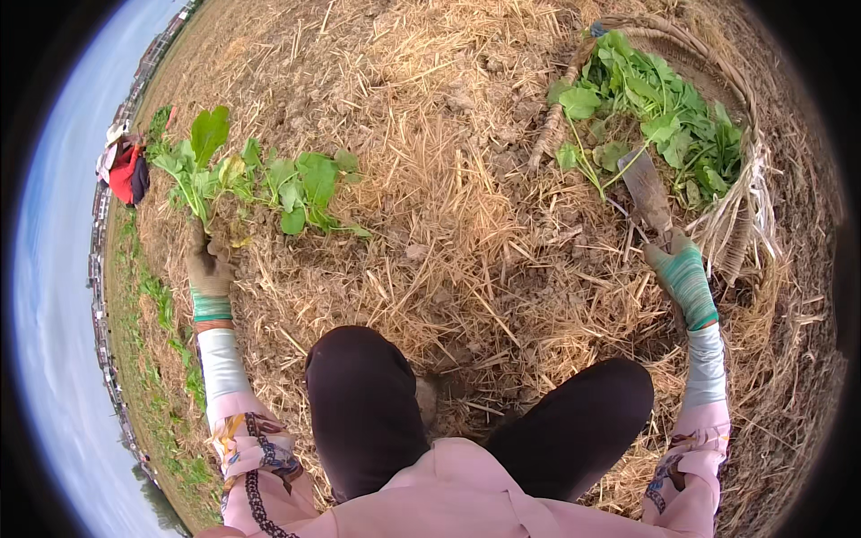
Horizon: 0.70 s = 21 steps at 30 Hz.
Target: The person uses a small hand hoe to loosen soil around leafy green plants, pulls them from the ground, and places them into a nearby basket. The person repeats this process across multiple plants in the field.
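At the left, my left hand (211, 272), in a soiled green-and-tan glove, has its fingers at the base of a leafy green plant (196, 178); whether they are closed around the stem cannot be told. More broad-leaved plants (306, 188) grow just right of it out of straw-strewn soil. My right hand (681, 272), gloved alike, is shut on the handle of a flat metal trowel (646, 188). Its blade points up and left, at the mouth of a woven basket (746, 101). Cut greens (679, 121) lie heaped in the basket, a few stems hanging over its near side.
Dry straw (430, 175) covers the soil between my hands. A person in red with a pale hat (124, 168) crouches at the far left beside the plant row. Green rows (161, 302) run along the left edge. White strips (760, 181) hang on the basket's right side.
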Available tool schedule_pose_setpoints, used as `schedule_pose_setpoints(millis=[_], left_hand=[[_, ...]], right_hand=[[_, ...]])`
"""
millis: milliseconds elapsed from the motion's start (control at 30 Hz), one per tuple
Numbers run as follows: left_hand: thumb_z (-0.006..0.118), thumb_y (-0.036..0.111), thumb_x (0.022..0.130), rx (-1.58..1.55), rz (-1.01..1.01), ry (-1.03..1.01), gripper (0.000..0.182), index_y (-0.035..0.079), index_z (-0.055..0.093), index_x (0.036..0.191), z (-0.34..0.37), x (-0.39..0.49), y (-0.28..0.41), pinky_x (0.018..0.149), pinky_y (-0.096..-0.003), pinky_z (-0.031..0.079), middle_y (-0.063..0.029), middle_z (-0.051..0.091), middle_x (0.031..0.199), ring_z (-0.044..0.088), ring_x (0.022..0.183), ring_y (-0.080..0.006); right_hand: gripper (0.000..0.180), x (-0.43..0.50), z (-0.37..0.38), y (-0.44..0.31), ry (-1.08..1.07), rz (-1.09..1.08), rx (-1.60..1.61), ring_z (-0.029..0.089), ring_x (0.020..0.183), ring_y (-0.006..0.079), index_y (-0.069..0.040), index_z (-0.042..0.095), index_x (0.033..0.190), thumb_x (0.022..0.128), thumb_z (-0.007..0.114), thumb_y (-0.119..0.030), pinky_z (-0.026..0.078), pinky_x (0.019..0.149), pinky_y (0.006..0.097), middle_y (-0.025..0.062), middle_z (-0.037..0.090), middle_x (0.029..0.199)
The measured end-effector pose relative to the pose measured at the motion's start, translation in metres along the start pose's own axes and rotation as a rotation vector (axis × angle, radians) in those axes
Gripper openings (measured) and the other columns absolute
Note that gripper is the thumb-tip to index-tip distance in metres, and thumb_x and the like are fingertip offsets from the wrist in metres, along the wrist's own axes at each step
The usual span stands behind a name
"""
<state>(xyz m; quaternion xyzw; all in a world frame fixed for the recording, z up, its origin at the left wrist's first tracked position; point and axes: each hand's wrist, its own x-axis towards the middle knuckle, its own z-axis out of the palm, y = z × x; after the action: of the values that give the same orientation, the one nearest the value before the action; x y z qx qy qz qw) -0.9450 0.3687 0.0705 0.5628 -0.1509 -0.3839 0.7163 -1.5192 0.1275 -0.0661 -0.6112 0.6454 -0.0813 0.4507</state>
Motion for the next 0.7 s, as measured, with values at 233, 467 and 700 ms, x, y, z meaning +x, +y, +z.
schedule_pose_setpoints(millis=[233,467,700], left_hand=[[0.044,0.016,0.089,-0.463,-0.593,0.587,0.013,0.010,0.055,0.084,-0.158,-0.123,-0.171,0.051,-0.0248,0.043,-0.0007,0.051,0.068,0.049,0.059,-0.0126],[0.040,0.022,0.090,-0.509,-0.581,0.507,0.019,0.012,0.056,0.086,-0.159,-0.136,-0.199,0.060,-0.0281,0.042,-0.0035,0.056,0.084,0.049,0.068,-0.0145],[0.045,0.025,0.092,-0.843,-0.188,0.523,0.021,0.006,0.054,0.096,-0.137,-0.142,-0.176,0.055,-0.0264,0.038,-0.0018,0.047,0.072,0.041,0.059,-0.0123]], right_hand=[[0.023,-0.112,-0.006,-0.036,-0.069,-0.207,-0.580,0.055,0.052,0.0293,0.000,0.048,0.087,0.074,0.063,-0.011,0.044,0.050,0.0345,0.0163,0.054,0.059],[0.028,-0.113,0.107,-0.135,-0.647,-0.390,-1.097,0.060,0.057,0.0319,0.003,0.045,0.094,0.076,0.059,-0.013,0.047,0.050,0.0405,0.0135,0.058,0.060],[0.028,-0.100,0.242,-0.104,-0.769,-0.324,-0.937,0.063,0.073,0.0302,0.005,0.058,0.096,0.075,0.059,-0.014,0.051,0.064,0.0367,0.0179,0.061,0.075]])
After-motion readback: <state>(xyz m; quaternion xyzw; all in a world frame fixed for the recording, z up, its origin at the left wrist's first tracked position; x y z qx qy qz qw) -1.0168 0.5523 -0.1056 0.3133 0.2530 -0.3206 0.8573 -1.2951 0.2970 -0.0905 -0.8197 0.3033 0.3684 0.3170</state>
